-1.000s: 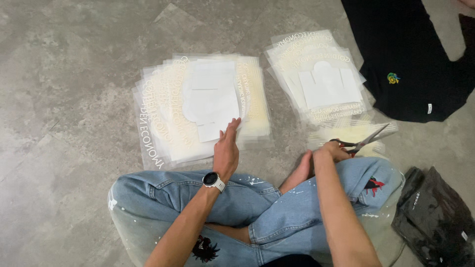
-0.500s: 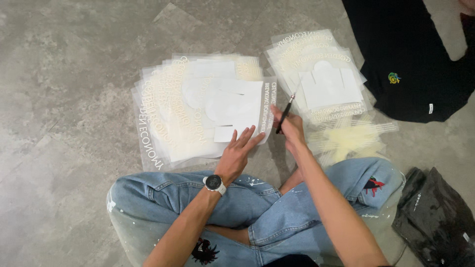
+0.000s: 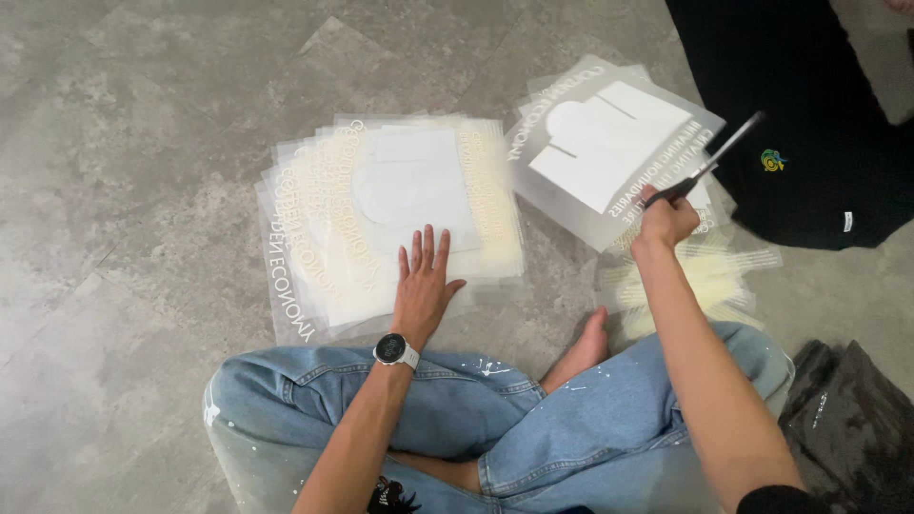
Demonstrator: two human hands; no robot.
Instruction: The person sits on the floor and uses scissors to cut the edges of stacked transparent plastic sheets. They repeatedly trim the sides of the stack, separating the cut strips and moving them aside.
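While the left hand (image 3: 424, 290) lies flat with its fingers spread on the near edge of the big stack of clear film sheets (image 3: 381, 224), the right hand (image 3: 666, 221) is closed around the handles of a pair of scissors (image 3: 709, 164), whose blades point up and away towards the black garment (image 3: 809, 124) at the top right. Half a second ago the scissors hovered between the two piles with a loose sheet lying on the left stack; now a single clear sheet with a white shape (image 3: 605, 152) lies tilted across the right-hand pile, and the right hand has travelled over to it, so the work seems to have passed from the left stack to that sheet. It sits just beside the left stack, overlapping the sheets under it, and the scissor hand rests on or just above its near right corner; whether the blades touch it cannot be told, as they are blurred. Pale yellowish strips (image 3: 700, 276) lie below that pile, near the jeans-clad knee (image 3: 666, 381). A watch (image 3: 393, 349) sits on the left wrist, and a dark bag (image 3: 852, 419) lies at the lower right on the grey stone floor (image 3: 133, 143)
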